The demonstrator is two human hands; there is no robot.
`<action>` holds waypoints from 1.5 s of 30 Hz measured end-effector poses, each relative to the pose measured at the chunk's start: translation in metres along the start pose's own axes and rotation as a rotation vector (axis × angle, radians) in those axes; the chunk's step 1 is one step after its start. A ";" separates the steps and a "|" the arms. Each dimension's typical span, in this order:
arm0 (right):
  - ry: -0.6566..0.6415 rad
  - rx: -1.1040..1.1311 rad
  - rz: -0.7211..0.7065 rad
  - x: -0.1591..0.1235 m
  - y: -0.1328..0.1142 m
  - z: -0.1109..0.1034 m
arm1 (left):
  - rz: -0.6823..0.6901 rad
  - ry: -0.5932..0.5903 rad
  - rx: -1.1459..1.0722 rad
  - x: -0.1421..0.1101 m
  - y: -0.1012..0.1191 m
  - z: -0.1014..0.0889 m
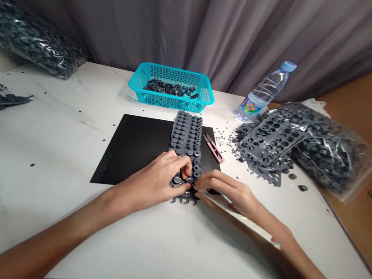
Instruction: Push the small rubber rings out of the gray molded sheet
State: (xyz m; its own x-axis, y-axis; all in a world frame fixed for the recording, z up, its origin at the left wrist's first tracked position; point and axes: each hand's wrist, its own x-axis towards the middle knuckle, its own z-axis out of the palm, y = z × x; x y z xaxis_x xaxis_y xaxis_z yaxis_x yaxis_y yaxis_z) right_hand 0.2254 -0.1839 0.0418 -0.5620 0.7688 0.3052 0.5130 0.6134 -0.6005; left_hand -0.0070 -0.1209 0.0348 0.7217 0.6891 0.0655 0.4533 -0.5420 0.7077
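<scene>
A sheet of dark grey moulded rubber parts (pixel 187 132), with rows of small round cups, lies across a black mat (pixel 134 142). My left hand (pixel 158 178) rests on its near end, thumb and forefinger pinched at one of the small round parts. From the right, my right hand (pixel 231 193) meets the same spot. Its fingers are closed around a long, narrow, pale tool (pixel 249 225), whose tip is hidden near the left fingertips; its exact kind is unclear. Pink-handled thread snips (pixel 214 148) lie right of the sheet.
A turquoise basket (pixel 174 106) holding small dark parts stands behind the mat. To the right are a water bottle (pixel 262 94), a pile of empty grey frames (pixel 269 139) and a clear bag of parts (pixel 333 151). Another full bag (pixel 33 41) lies at back left.
</scene>
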 end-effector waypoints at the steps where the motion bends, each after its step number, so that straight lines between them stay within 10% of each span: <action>1: 0.005 -0.008 -0.009 0.000 0.001 0.001 | 0.001 0.000 -0.004 0.000 0.000 0.001; 28: -0.097 -0.480 -0.063 -0.006 -0.013 0.007 | -0.043 -0.015 -0.065 0.000 0.003 0.002; 45: 0.053 -0.054 0.095 -0.008 -0.005 0.005 | -0.055 -0.007 -0.048 0.000 0.003 0.003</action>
State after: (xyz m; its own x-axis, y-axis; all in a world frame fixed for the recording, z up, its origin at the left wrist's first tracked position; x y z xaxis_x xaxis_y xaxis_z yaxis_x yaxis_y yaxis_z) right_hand 0.2242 -0.1936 0.0387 -0.4749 0.8315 0.2883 0.5976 0.5451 -0.5880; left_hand -0.0039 -0.1241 0.0350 0.7004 0.7134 0.0210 0.4665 -0.4799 0.7430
